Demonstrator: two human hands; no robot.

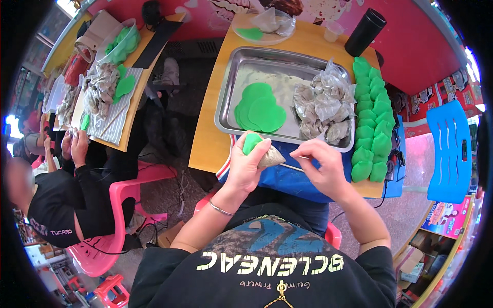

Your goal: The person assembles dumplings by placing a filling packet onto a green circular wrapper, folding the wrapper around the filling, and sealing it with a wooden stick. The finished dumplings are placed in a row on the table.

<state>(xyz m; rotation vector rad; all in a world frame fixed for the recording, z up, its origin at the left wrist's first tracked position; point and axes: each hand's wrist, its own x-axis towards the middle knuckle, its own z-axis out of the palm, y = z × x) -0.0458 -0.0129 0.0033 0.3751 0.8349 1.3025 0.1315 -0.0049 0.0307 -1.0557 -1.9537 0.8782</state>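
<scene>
My left hand [246,164] cups a green dough wrapper [251,142] with a grey-brown lump of filling [270,156] in it. My right hand [321,164] pinches a thin stick [292,167] whose tip lies against the filling. Just beyond my hands sits a metal tray [231,87] holding a stack of round green wrappers [259,108] and a clear bag of grey filling [323,105]. Several folded green dumplings [372,118] lie in rows along the tray's right side.
The wooden table [210,138] also bears a black cylinder [364,32], a small clear cup [333,32] and a plate [257,36] with green dough. A blue chair [452,149] stands right. Another person [56,200] on a pink chair [123,195] works at a left table [134,102].
</scene>
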